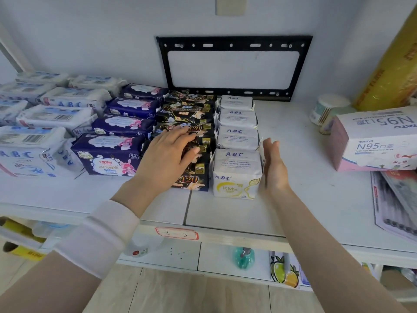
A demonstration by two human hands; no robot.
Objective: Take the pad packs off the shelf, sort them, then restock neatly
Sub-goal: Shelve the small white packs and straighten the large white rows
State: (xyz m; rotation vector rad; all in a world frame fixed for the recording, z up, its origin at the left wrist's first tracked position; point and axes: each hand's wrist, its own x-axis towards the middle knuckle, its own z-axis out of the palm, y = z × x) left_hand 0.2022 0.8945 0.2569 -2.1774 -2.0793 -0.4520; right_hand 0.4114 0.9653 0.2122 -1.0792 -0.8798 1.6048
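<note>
Two forearms (327,245) are reaching over the shelf (225,213); left hand (167,152) is lying flat on black packs (191,114), right hand (274,168) is pressing open-palmed against the near white ABC pack (237,172).

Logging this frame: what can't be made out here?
Head view only.
1. Black packs: left hand covers the row's middle.
2. Right hand: edge-on beside the front ABC pack; contact unclear.
3. Far-left white packs: blurred, cut by the frame edge.
4. Fine print: too small to read.
</note>
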